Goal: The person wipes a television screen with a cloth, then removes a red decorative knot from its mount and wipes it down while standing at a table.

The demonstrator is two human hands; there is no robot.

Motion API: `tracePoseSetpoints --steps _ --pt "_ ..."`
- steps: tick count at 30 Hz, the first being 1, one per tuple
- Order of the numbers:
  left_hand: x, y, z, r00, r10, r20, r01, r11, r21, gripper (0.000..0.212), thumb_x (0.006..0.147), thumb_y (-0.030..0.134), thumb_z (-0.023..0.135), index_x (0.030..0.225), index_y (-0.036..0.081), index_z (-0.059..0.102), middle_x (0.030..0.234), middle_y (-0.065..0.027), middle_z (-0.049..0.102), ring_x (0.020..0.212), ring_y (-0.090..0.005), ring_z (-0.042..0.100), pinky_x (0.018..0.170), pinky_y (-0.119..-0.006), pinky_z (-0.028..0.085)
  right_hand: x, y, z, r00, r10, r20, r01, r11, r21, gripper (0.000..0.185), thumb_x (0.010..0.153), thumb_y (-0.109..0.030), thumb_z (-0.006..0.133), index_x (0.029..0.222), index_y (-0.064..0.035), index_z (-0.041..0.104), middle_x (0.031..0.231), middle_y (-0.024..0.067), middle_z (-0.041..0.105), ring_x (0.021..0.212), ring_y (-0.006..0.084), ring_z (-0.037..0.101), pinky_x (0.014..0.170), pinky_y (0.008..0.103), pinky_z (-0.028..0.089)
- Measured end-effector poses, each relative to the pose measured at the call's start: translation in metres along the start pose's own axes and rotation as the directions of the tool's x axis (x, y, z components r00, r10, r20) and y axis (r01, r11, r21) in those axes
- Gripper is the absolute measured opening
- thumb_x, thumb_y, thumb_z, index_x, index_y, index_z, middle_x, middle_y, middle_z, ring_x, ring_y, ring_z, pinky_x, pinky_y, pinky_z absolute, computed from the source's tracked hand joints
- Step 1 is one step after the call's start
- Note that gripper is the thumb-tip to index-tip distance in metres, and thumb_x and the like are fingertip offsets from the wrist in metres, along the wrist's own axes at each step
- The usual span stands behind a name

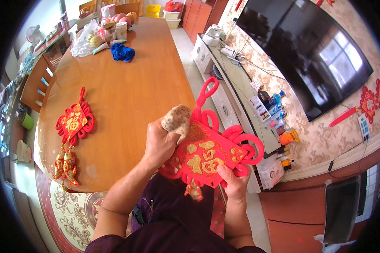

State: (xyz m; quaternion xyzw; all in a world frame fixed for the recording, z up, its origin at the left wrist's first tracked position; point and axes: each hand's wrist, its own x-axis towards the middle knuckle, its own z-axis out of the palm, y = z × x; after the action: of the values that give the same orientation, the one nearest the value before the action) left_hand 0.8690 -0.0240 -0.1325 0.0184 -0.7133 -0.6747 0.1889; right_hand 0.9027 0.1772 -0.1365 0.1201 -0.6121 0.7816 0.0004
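Observation:
My left hand (pixel 160 139) is closed on a bunched, spotted beige cloth (pixel 177 119), which lies against the upper left edge of a red Chinese knot ornament (pixel 205 153). That ornament has a diamond panel with a raised gold character and looped cord around it. Its lower right edge is gripped by my right hand (pixel 235 181), thumb on the front. Small gold and red pendants (pixel 193 190) hang below, partly hidden. A similar knot ornament (pixel 74 121) with gold fish-shaped pendants (pixel 65 166) lies at the left side of the wooden table.
The wooden table (pixel 126 85) bears a crumpled blue cloth (pixel 122 52), a plastic bag (pixel 86 39), jars and fruit farther back. To the right stands a long TV cabinet (pixel 231 72) with bottles and packets, under a wall-mounted television (pixel 304 53). A wooden chair (pixel 36 83) is at the left.

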Motion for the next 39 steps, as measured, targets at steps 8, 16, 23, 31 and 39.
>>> tracePoseSetpoints --steps 8,16,23,31,39 --pt "0.004 0.01 -0.02 0.951 -0.111 0.287 0.231 0.875 -0.426 0.016 0.087 0.009 0.056 0.098 -0.002 0.06 0.087 -0.0064 0.064 0.077 -0.0113 0.059 0.071 -0.027 0.049 -0.001 -0.006 -0.006 0.996 -0.001 0.093 0.003 1.0 -0.027 0.036 0.074 -0.006 0.064 0.108 0.004 0.057 0.1 0.0096 0.063 0.089 0.0171 0.06 0.081 0.0322 0.047" --pt "0.006 0.015 0.0 0.996 -0.086 0.018 0.087 0.965 -0.248 0.014 0.079 0.001 0.059 0.092 -0.002 0.062 0.08 -0.0048 0.064 0.07 -0.0096 0.058 0.065 -0.024 0.049 0.003 -0.016 -0.006 0.985 0.073 0.159 -0.054 0.992 -0.118 0.029 0.074 0.003 0.065 0.102 0.0024 0.06 0.097 0.0076 0.064 0.087 0.015 0.061 0.079 0.0289 0.048" --pt "0.02 -0.014 -0.036 0.923 0.103 0.371 0.325 0.307 -0.894 0.035 0.096 0.028 0.04 0.116 0.002 0.05 0.111 -0.0152 0.057 0.1 -0.0275 0.058 0.085 -0.041 0.051 0.003 -0.032 -0.03 0.977 -0.127 0.172 0.108 0.988 0.114 0.045 0.07 -0.003 0.07 0.112 0.0021 0.055 0.107 0.0088 0.06 0.099 0.0194 0.057 0.09 0.0337 0.042" --pt "-0.02 0.034 0.036 0.716 0.109 0.689 0.338 0.81 -0.479 0.059 0.087 0.02 0.056 0.136 0.0 0.03 0.142 -0.0116 0.029 0.128 -0.0199 0.031 0.105 -0.035 0.028 0.053 -0.006 -0.01 0.82 -0.51 -0.261 0.364 0.815 -0.451 0.065 0.079 -0.024 0.069 0.131 -0.0022 0.036 0.119 0.0115 0.05 0.111 0.0223 0.049 0.095 0.0345 0.041" --pt "-0.043 0.008 0.08 0.707 0.454 0.542 -0.663 0.692 0.286 0.054 0.078 0.026 0.054 0.122 -0.004 0.047 0.123 -0.0259 0.048 0.122 -0.0399 0.038 0.107 -0.054 0.013 0.026 0.012 -0.007 0.98 -0.122 0.158 -0.043 0.642 0.765 0.079 0.085 -0.057 0.044 0.139 -0.0011 0.027 0.14 0.0162 0.035 0.126 0.0315 0.037 0.107 0.0455 0.026"
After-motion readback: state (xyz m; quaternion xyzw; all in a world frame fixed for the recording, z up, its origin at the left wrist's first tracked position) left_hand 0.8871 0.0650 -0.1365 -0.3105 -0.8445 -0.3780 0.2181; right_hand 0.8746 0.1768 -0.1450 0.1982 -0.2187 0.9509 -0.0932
